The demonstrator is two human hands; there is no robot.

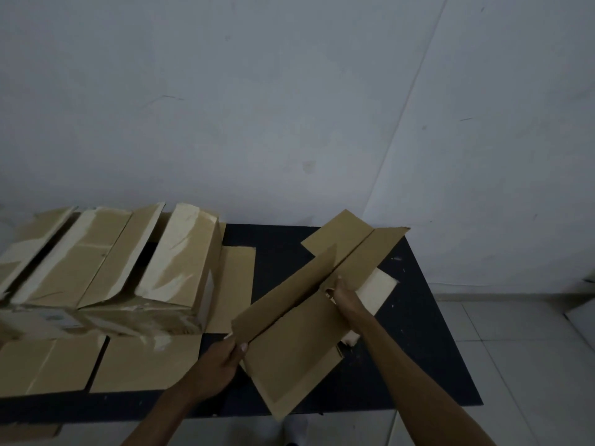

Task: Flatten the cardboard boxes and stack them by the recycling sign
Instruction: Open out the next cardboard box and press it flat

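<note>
A partly collapsed brown cardboard box lies slantwise on the dark table, its long flaps spread toward the far right. My left hand grips the near-left corner of a raised flap, thumb on top. My right hand holds the box at its middle fold, fingers curled over the edge. On the left of the table stands a larger opened box with tape-marked flaps sticking up and its near flaps lying flat on the table. No recycling sign is in view.
A pale wall rises right behind the table. Grey tiled floor lies to the right and in front of the table. Another piece of cardboard shows below the table's near-left edge. A torn pale scrap sits under the held box.
</note>
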